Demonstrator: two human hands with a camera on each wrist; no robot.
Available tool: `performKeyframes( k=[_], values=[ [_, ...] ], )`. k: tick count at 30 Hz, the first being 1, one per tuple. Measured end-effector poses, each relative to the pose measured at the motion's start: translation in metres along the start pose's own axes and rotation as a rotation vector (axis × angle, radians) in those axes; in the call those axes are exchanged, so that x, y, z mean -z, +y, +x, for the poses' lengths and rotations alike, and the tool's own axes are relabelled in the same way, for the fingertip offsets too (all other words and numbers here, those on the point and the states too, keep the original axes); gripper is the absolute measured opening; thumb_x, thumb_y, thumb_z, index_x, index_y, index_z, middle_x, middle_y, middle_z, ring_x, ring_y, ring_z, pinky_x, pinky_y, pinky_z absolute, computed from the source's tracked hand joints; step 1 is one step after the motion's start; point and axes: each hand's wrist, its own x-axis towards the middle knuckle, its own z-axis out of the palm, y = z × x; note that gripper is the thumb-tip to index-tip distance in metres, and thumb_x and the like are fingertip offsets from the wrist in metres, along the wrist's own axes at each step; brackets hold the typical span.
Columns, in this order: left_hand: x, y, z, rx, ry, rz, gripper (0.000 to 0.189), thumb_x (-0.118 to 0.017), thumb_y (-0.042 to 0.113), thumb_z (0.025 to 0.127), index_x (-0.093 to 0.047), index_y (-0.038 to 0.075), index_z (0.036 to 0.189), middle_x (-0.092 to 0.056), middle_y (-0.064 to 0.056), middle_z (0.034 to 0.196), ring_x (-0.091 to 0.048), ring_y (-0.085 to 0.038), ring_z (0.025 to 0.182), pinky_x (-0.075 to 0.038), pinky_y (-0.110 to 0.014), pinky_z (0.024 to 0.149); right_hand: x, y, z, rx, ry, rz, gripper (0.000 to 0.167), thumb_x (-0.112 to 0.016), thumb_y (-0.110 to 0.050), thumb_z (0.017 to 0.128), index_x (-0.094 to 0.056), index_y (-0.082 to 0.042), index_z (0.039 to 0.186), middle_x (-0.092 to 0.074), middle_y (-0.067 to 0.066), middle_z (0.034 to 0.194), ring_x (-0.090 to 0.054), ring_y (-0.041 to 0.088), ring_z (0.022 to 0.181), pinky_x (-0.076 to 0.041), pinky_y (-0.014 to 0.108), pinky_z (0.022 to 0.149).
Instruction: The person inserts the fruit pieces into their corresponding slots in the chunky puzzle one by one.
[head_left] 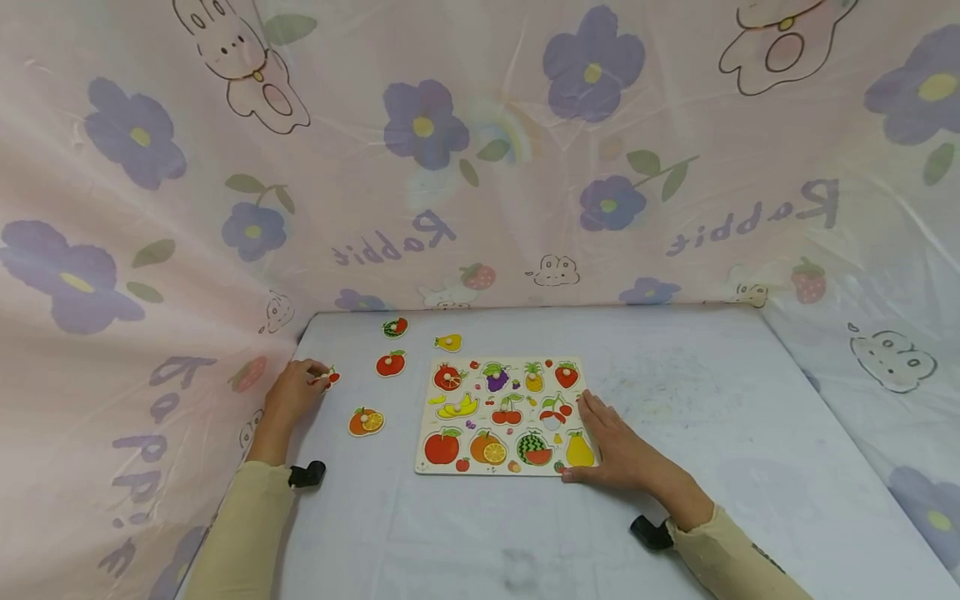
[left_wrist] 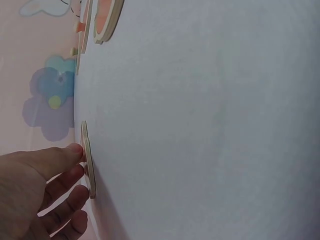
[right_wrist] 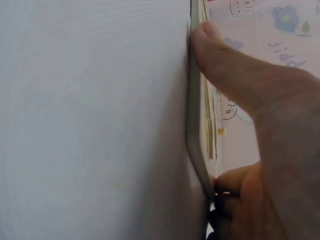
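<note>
My left hand [head_left: 298, 387] pinches a small cherry puzzle piece [head_left: 332, 377] between thumb and fingertips at the table's left side. In the left wrist view, the piece [left_wrist: 88, 160] stands edge-on to the camera, a shadow beside it. My right hand [head_left: 626, 446] rests against a fruit puzzle board [head_left: 427, 417], fingers extended along its right edge and thumb at the near right corner. In the right wrist view, the thumb [right_wrist: 225, 50] touches the board's edge [right_wrist: 195, 115]. Several knobbed pieces, such as the grapes [head_left: 497, 377] and bananas [head_left: 457, 407], sit in the board.
Loose knobbed pieces lie left of and behind the board: an orange [head_left: 366, 422], a red apple [head_left: 391, 363], a watermelon [head_left: 395, 327] and a yellow pear [head_left: 448, 342]. A patterned curtain [head_left: 495, 217] encloses the white table [head_left: 480, 533] at the back and sides.
</note>
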Motion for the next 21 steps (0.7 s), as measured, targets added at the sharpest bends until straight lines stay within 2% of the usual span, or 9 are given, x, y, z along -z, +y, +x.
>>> performKeyframes(
  k=[12, 21],
  values=[
    [-0.0002, -0.0001, 0.0008, -0.032, 0.011, 0.034, 0.025, -0.065, 0.017, 0.108, -0.069, 0.000, 0.127, -0.065, -0.021, 0.118, -0.060, -0.033, 0.098, -0.050, -0.043, 0.080, 0.0000, -0.0001, -0.0004, -0.003, 0.002, -0.008, 0.132, -0.084, -0.069, 0.081, -0.019, 0.007, 0.167, -0.015, 0.026, 0.176, -0.020, 0.044, 0.162, -0.020, 0.062, 0.127],
    [-0.0017, -0.0014, 0.0016, -0.042, 0.024, 0.036, 0.022, -0.065, 0.016, 0.108, -0.069, 0.001, 0.123, -0.065, -0.020, 0.117, -0.061, -0.033, 0.099, -0.050, -0.043, 0.080, 0.0013, -0.0028, -0.0017, -0.002, 0.009, -0.004, 0.132, -0.085, -0.068, 0.081, -0.020, 0.008, 0.167, -0.015, 0.026, 0.176, -0.020, 0.045, 0.161, -0.021, 0.063, 0.127]
  ],
)
